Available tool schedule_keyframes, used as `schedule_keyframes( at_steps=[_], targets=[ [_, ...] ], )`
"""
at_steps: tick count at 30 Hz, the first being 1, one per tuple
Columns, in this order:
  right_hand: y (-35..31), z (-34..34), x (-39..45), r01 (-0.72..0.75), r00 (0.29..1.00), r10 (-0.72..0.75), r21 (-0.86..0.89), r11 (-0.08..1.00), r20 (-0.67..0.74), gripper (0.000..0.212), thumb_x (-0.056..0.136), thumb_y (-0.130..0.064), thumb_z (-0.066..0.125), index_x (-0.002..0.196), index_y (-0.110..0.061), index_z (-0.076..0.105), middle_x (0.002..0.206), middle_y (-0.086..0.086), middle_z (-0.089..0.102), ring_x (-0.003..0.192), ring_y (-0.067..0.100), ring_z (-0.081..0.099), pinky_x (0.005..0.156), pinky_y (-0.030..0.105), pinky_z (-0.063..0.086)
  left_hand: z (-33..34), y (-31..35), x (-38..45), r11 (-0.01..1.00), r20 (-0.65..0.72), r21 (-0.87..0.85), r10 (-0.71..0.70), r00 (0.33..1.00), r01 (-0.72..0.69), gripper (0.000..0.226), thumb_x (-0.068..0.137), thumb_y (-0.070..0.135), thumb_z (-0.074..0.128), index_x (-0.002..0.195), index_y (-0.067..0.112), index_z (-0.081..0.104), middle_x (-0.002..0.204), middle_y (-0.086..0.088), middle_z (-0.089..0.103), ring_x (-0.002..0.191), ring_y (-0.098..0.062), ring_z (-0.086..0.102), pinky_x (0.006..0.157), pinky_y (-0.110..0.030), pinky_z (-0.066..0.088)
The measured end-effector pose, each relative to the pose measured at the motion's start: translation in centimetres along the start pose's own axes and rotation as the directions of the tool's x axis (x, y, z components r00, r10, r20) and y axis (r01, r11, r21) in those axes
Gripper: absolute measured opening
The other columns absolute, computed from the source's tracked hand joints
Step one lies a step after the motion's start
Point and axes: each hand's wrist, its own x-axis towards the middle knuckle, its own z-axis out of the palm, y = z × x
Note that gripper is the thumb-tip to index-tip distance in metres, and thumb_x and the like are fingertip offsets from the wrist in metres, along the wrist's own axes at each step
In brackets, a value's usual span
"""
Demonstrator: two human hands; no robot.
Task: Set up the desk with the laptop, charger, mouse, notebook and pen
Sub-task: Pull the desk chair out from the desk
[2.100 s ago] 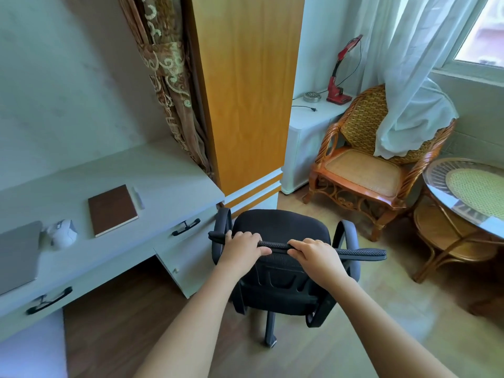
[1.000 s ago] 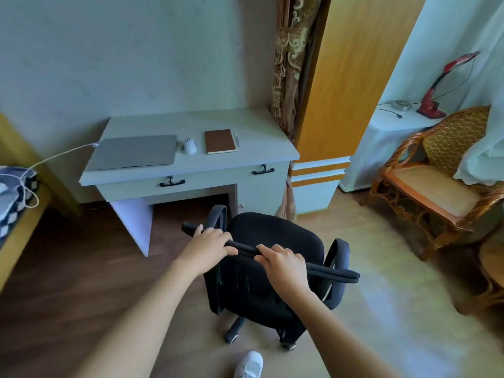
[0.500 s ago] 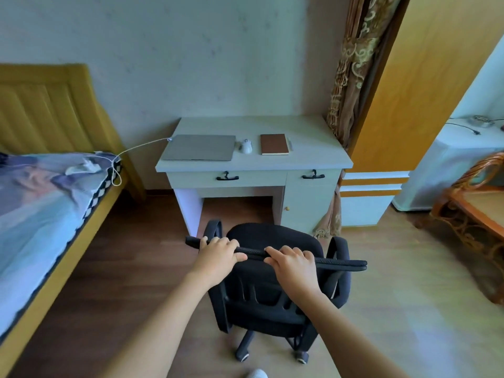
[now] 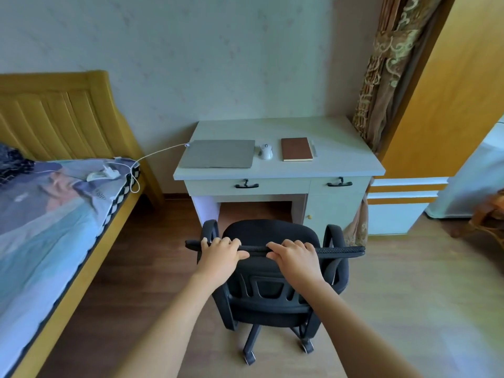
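A pale desk (image 4: 341, 159) stands against the wall. On it lie a shut grey laptop (image 4: 218, 153), a white mouse (image 4: 265, 151), a brown notebook (image 4: 296, 149) and a pale pen (image 4: 313, 148) beside the notebook. A white charger cable (image 4: 161, 152) runs from the laptop's left edge to a white charger (image 4: 102, 174) on the bed. A black office chair (image 4: 268, 233) faces the desk. My left hand (image 4: 221, 253) and my right hand (image 4: 296, 256) both grip the top of its backrest.
A bed (image 4: 54, 227) with a yellow headboard lies at left. A yellow wardrobe (image 4: 447, 99) and a patterned curtain (image 4: 381, 91) stand right of the desk. A wicker chair (image 4: 491, 216) shows at the right edge. Wooden floor surrounds the chair.
The office chair, held by both hands, has swung round from beside the wardrobe to straight in front of the desk's knee space. My view has turned left, and the bed has come into sight.
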Motion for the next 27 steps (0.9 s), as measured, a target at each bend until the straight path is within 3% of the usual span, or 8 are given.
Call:
schedule_keyframes(
  at_steps=[8, 22, 27],
  targets=[
    [-1.7, 0.8, 9.4, -0.01, 0.985, -0.006, 0.094, 0.996, 0.171, 0.036, 0.098, -0.045, 0.034, 0.128, -0.034, 0.053, 0.108, 0.0, 0.064, 0.102, 0.025, 0.056, 0.089, 0.036, 0.039, -1.5, -5.6, 7.0, 0.998, 0.081, -0.063, -0.006, 0.997, 0.011, 0.036, 0.1, 0.04, 0.036, 0.124, 0.015, 0.049, 0.122, -0.007, 0.057, 0.118, -0.03, 0.048, 0.106, -0.061, 0.025],
    [-2.5, 3.0, 18.9, -0.041, 0.984, 0.029, 0.065, 0.997, 0.175, 0.034, 0.099, -0.044, 0.033, 0.123, -0.034, 0.054, 0.095, -0.002, 0.06, 0.093, 0.024, 0.055, 0.084, 0.036, 0.037, -2.4, -10.8, 15.8, 0.991, 0.06, -0.134, 0.002, 0.998, 0.006, 0.042, 0.098, 0.046, 0.037, 0.124, 0.016, 0.051, 0.122, -0.008, 0.059, 0.121, -0.031, 0.047, 0.109, -0.064, 0.019],
    [-1.0, 3.3, 19.8, -0.044, 0.987, 0.031, 0.085, 0.995, 0.158, 0.036, 0.097, -0.047, 0.037, 0.127, -0.036, 0.053, 0.101, -0.005, 0.062, 0.098, 0.021, 0.056, 0.085, 0.034, 0.036, -2.7, -10.1, 16.6, 0.992, 0.053, -0.126, 0.01, 0.999, -0.004, 0.041, 0.1, 0.043, 0.033, 0.127, 0.016, 0.048, 0.124, -0.007, 0.057, 0.12, -0.03, 0.046, 0.108, -0.064, 0.02]
  ],
)
